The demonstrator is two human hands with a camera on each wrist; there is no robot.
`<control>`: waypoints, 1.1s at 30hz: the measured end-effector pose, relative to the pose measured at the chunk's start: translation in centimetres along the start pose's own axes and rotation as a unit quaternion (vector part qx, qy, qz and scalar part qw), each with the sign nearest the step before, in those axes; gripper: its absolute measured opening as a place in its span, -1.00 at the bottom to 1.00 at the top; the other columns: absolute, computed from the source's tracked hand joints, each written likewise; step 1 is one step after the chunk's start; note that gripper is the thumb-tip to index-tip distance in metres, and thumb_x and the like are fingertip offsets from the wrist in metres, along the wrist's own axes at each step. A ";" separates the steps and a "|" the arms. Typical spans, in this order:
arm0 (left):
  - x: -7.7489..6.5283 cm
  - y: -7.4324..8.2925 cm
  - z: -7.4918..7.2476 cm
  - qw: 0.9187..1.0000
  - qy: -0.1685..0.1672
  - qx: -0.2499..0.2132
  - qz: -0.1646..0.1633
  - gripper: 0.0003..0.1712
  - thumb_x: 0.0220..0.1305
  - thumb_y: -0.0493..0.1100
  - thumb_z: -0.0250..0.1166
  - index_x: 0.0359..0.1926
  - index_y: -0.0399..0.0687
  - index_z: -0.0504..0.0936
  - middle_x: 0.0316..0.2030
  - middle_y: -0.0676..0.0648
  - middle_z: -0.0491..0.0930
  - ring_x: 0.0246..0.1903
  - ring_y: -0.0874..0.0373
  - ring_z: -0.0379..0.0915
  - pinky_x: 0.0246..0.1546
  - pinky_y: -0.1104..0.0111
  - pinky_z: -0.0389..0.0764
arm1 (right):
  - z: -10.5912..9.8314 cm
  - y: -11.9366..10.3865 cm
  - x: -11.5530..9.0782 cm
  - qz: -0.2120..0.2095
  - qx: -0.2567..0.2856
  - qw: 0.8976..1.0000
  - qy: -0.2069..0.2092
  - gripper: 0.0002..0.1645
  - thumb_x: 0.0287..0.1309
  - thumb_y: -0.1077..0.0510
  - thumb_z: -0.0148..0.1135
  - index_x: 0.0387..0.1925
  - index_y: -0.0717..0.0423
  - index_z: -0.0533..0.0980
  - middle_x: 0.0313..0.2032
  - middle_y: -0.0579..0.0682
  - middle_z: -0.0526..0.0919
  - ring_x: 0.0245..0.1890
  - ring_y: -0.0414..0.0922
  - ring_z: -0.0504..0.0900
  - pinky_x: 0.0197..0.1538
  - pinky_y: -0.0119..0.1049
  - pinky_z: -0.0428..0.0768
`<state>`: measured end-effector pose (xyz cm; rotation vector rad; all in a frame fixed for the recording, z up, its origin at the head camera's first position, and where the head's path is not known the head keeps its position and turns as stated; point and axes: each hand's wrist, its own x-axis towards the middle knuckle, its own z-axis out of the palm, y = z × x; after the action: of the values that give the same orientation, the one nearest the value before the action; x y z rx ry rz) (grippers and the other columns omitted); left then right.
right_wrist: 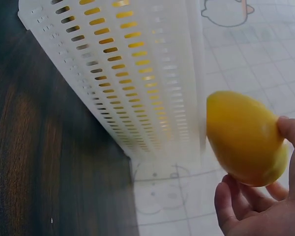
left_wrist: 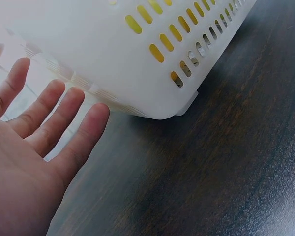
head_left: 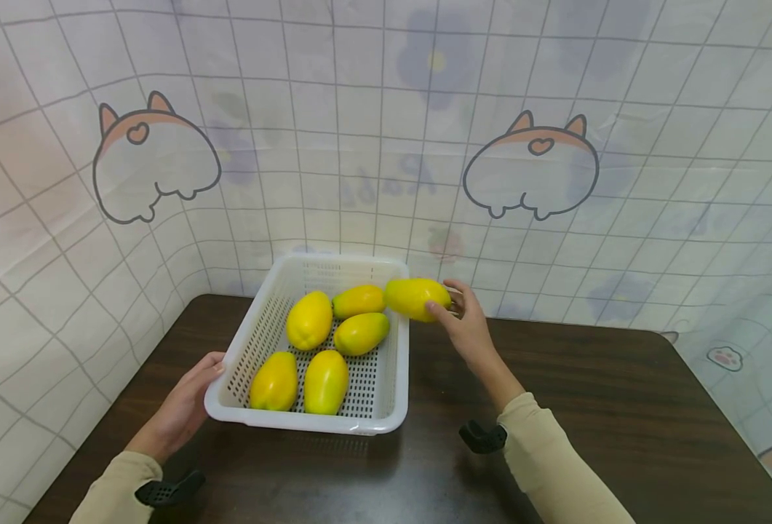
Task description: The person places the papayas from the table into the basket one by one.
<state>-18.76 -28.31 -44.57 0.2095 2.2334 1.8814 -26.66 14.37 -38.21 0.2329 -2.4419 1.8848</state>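
Observation:
A white perforated plastic basket stands on the table with several yellow-green mangoes in it. Another mango is in my right hand, gripped between thumb and fingers above the basket's right rim. In the right wrist view the same mango is just outside the basket wall, with fingers curled under it. My left hand is at the basket's left side. Its fingers look spread and fairly straight beside the wall in the left wrist view; whether the thumb presses the rim is hard to see.
The dark wood table extends to the right of the basket and in front of it. A white grid-patterned cloth hangs close behind the table and along both sides. Each wrist carries a black strap device.

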 end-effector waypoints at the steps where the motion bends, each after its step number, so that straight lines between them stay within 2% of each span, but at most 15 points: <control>1: 0.0 0.0 0.0 1.000 0.001 0.001 -0.001 -0.59 0.54 0.11 -0.27 0.18 0.00 0.20 0.05 0.10 0.36 -0.03 0.19 0.44 -0.07 0.24 0.52 | 0.0 0.3 0.3 0.002 0.007 1.000 0.000 -0.27 0.28 0.00 0.18 0.38 0.06 0.14 0.30 0.17 0.41 0.15 0.08 0.45 0.17 -0.08 0.48; 8: 0.1 -0.1 -0.1 1.000 0.004 0.003 -0.001 -0.59 0.53 0.12 -0.27 0.18 0.00 0.20 0.05 0.11 0.37 -0.03 0.18 0.44 -0.07 0.23 0.52 | 0.5 1.7 1.3 -0.014 0.023 1.000 0.011 -0.35 0.30 -0.12 0.15 0.28 0.05 0.21 0.18 0.14 0.54 -0.02 -0.09 0.53 0.00 -0.33 0.51; 12: 0.2 -0.1 -0.1 1.000 0.007 0.002 -0.003 -0.58 0.53 0.13 -0.26 0.18 0.00 0.21 0.05 0.11 0.37 -0.03 0.19 0.44 -0.06 0.24 0.51 | 0.7 1.5 1.4 -0.025 0.015 1.000 0.009 -0.39 0.30 -0.15 0.13 0.24 0.06 0.29 0.11 0.17 0.60 -0.13 -0.12 0.54 -0.07 -0.36 0.51; 19: 0.2 -0.1 -0.1 1.000 0.006 0.007 0.002 -0.55 0.53 0.13 -0.27 0.20 -0.04 0.20 0.06 0.10 0.36 -0.02 0.19 0.43 -0.05 0.25 0.52 | 0.9 0.7 1.6 -0.042 -0.007 0.999 -0.010 -0.50 0.31 -0.11 0.13 0.18 0.02 0.39 0.14 0.06 0.55 -0.08 -0.09 0.56 -0.07 -0.26 0.55; 23: 0.2 0.0 -0.1 1.000 0.008 0.009 -0.004 -0.54 0.53 0.14 -0.26 0.21 -0.04 0.20 0.06 0.11 0.36 -0.02 0.19 0.43 -0.04 0.25 0.51 | 1.3 0.3 1.6 -0.065 -0.024 0.997 -0.026 -0.54 0.33 0.02 0.15 0.17 0.13 0.41 0.14 0.13 0.53 -0.05 0.08 0.62 -0.05 -0.10 0.58; 26: 0.1 0.0 -0.1 1.000 0.010 0.009 -0.009 -0.53 0.52 0.15 -0.26 0.21 -0.04 0.20 0.07 0.10 0.36 -0.01 0.17 0.43 -0.03 0.24 0.50 | 1.5 -0.7 1.1 -0.073 -0.031 0.996 -0.038 -0.54 0.34 0.10 0.13 0.16 0.26 0.41 0.12 0.23 0.55 -0.03 0.19 0.62 -0.04 -0.08 0.56; 30: 0.0 0.2 0.1 1.000 0.009 0.008 -0.012 -0.52 0.52 0.15 -0.25 0.21 -0.05 0.19 0.07 0.07 0.35 -0.01 0.15 0.42 -0.04 0.23 0.50 | 1.7 -2.4 -0.1 -0.066 -0.031 0.997 -0.039 -0.56 0.35 0.15 0.11 0.15 0.33 0.40 0.12 0.28 0.54 0.00 0.20 0.59 -0.02 -0.07 0.54; 33: -0.1 0.3 0.1 1.000 0.010 0.011 -0.012 -0.53 0.52 0.15 -0.25 0.21 -0.06 0.19 0.08 0.06 0.34 -0.01 0.15 0.42 -0.04 0.24 0.51 | 1.6 -3.0 -0.7 -0.062 -0.034 0.997 -0.038 -0.58 0.36 0.16 0.09 0.15 0.30 0.40 0.13 0.27 0.54 0.02 0.18 0.58 0.01 -0.03 0.54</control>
<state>-18.62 -28.19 -44.26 0.1679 2.2592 1.8566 -25.44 12.12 -35.87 0.4504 -2.4709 1.7711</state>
